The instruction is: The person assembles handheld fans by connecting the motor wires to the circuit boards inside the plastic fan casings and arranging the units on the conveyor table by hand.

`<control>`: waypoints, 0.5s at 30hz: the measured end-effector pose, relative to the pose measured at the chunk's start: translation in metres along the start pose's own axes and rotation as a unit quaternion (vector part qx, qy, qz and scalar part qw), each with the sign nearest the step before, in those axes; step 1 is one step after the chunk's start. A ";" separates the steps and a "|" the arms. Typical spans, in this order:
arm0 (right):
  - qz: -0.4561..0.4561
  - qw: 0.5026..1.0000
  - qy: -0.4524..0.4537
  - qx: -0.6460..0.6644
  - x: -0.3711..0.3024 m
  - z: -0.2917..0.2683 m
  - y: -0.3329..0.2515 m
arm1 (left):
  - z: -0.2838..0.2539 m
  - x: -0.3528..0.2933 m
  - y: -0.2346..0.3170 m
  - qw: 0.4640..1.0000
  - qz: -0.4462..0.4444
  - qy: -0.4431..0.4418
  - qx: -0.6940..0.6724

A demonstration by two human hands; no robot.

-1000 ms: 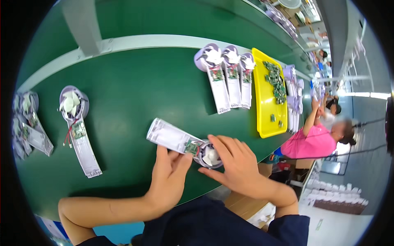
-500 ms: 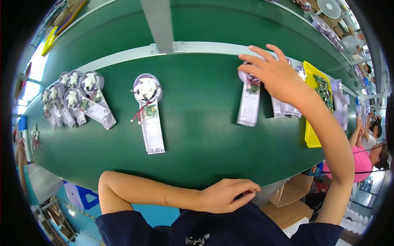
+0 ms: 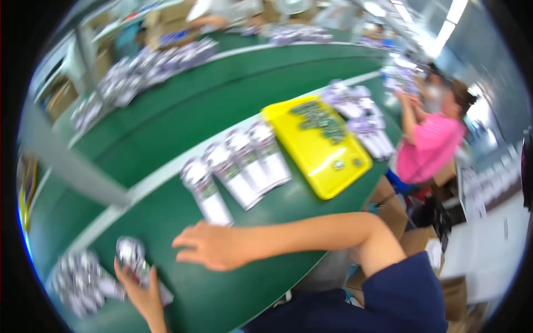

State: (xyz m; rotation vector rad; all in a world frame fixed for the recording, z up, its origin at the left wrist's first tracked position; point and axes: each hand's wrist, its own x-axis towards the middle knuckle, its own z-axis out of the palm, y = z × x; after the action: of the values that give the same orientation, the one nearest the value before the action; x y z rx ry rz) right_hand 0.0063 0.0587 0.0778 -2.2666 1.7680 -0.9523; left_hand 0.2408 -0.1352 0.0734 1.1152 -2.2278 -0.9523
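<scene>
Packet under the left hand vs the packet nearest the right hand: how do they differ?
The packet under the left hand is held, with the left hand gripping it from below; the packet nearest the right hand lies free, just beyond the right hand. The held one sits by a loose pile; the free one lies in a neat row next to a yellow tray. Both look like long white cards with a round silvery top, on the green table.

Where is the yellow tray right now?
In the head view, the yellow tray sits right of centre on the green table, between the row of white packaged items and another packet pile.
</scene>
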 end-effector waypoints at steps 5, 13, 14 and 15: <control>0.065 0.997 0.047 0.002 -0.043 -0.034 -0.020 | 0.025 -0.024 0.072 0.984 0.078 -0.161 -0.019; 0.141 0.982 0.122 -0.016 -0.097 -0.037 -0.056 | 0.083 -0.064 0.108 0.914 0.263 -0.307 -0.029; 0.144 0.982 0.125 -0.016 -0.101 -0.038 -0.057 | 0.092 -0.064 0.123 0.910 0.262 -0.318 -0.052; 0.179 0.973 0.137 -0.048 -0.105 -0.042 -0.056 | 0.101 -0.064 0.130 0.903 0.263 -0.333 -0.068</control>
State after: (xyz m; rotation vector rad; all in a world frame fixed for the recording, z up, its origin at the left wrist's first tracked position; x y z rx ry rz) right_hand 0.0178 0.1831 0.0940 -1.8360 2.2808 -1.1649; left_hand 0.1450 0.0111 0.0998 0.0660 -2.7068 -1.3366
